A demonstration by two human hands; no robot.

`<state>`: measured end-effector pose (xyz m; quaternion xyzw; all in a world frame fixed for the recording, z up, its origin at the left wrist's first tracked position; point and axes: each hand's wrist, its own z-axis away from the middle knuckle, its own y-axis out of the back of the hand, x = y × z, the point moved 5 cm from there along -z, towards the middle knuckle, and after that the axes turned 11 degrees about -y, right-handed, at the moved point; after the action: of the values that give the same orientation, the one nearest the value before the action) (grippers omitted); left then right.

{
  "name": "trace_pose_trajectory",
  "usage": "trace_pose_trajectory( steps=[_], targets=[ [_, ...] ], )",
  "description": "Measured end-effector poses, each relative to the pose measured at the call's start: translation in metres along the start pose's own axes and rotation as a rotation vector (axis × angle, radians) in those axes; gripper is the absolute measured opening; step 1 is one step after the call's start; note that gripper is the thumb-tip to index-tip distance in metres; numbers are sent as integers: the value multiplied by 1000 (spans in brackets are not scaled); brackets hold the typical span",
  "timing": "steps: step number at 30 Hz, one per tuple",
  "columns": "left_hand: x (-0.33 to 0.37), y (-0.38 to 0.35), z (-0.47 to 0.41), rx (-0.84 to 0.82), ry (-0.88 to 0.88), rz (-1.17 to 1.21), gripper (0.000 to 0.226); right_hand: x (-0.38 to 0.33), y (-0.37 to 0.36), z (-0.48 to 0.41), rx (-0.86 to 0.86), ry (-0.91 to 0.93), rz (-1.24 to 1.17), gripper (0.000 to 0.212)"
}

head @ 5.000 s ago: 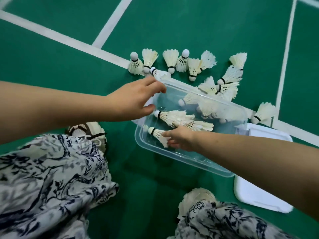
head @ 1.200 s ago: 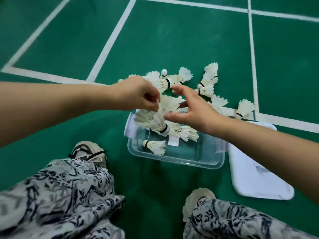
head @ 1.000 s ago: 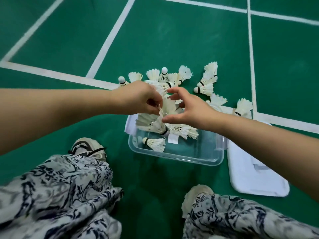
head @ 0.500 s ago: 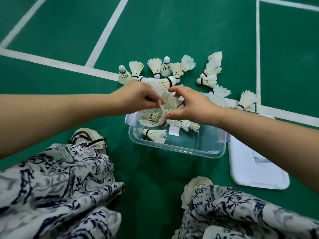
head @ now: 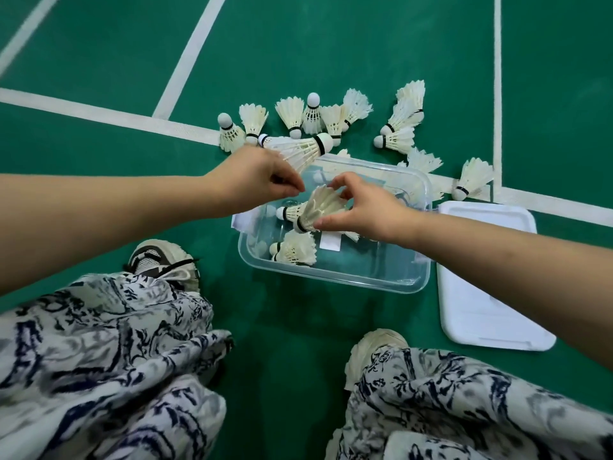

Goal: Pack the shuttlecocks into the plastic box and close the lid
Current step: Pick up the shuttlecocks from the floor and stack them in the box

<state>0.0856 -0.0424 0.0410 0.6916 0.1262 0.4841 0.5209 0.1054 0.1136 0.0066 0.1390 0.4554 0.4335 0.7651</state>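
A clear plastic box stands open on the green floor, with a few white shuttlecocks lying in it. My left hand is above the box's far left corner, pinching the feathers of a shuttlecock that points right. My right hand is over the box, fingers closed around the feather skirt of another shuttlecock, cork down. Several loose shuttlecocks lie on the floor beyond the box. The white lid lies flat to the right of the box.
White court lines cross the green floor. My knees in patterned cloth fill the near edge, with one shoe left of the box and the other shoe in front of it.
My right hand has closed on a shuttlecock over the box and holds it cork down. My left hand still pinches its shuttlecock. The view has tilted slightly.
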Motion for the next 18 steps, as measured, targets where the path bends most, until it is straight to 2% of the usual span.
trace_pose_trajectory(
  steps=[4,9,18],
  targets=[
    [-3,-2,1,-12,7,-15,15,17,9,-5,54,-56,2,69],
    [-2,-3,0,-20,7,-20,16,39,7,-9,39,-120,137,71],
    [-6,1,0,-11,-3,-49,15,47,-28,-15,4,-85,379,76]
  ],
)
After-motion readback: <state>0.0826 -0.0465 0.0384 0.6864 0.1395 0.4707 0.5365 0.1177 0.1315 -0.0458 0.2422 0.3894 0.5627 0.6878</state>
